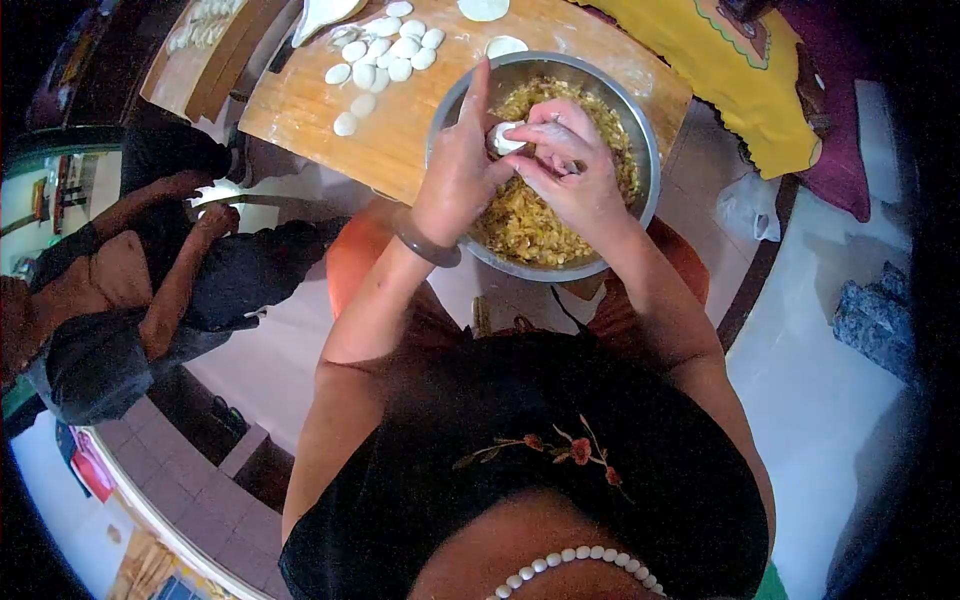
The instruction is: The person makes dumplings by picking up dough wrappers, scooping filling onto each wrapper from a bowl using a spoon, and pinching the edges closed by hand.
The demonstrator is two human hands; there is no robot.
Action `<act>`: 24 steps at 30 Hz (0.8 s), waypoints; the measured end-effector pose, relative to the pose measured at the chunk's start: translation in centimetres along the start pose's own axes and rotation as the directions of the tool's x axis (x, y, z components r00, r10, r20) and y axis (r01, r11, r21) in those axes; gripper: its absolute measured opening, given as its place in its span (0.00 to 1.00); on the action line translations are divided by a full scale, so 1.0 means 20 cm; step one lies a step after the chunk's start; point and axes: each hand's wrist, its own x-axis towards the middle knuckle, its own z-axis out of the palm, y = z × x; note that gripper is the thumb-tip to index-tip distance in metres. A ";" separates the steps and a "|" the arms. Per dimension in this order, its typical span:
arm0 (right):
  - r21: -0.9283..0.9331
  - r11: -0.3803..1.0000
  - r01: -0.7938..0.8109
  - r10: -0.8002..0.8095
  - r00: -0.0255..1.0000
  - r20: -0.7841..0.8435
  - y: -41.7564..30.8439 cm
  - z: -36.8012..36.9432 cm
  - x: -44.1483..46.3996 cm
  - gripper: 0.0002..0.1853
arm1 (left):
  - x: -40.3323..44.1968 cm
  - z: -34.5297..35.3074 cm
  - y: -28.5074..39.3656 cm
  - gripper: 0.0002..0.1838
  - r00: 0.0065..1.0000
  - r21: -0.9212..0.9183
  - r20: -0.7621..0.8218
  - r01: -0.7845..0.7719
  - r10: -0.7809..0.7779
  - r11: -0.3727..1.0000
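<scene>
Over the steel bowl (648, 150), my two hands meet around a small white dumpling (507, 138). My left hand (458, 178) cradles it from the left, index finger pointing up and thumb reaching across toward the right hand. The fingers of my right hand (578, 172) are curled and pinch at the dough from the right; my fingers hide part of it. Chopped yellowish filling (535, 222) fills much of the bowl beneath. Beyond the bowl, a flat round wrapper (506, 46) and another wrapper (484, 8) lie on the wooden board (290, 110).
Several small dough rounds (400, 48) are grouped on the board's left side. A yellow cloth (745, 95) lies at the upper right, above a plastic bag (748, 205). At left sits another person (150, 290), hands near a bright spot. A second wooden board (205, 60) stands at upper left.
</scene>
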 end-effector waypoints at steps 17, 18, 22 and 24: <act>-0.139 0.985 0.098 -0.113 0.988 -0.104 0.03 0.01 0.01 0.06 | 0.00 -0.01 -0.01 0.54 0.998 0.061 -0.043 -0.035 0.037 0.998; -0.148 0.984 0.099 -0.113 0.989 -0.092 0.04 0.01 0.01 0.07 | -0.01 -0.01 -0.04 0.54 0.998 0.032 -0.031 -0.061 0.062 0.998; 0.018 0.996 0.082 -0.080 0.992 -0.101 0.05 0.04 -0.02 0.13 | -0.02 -0.01 -0.08 0.52 1.000 -0.025 -0.006 -0.028 0.028 0.999; -0.199 0.973 0.114 -0.130 0.989 -0.067 -0.04 0.04 0.01 0.14 | -0.02 0.00 -0.08 0.51 1.000 -0.025 -0.005 0.018 -0.018 1.000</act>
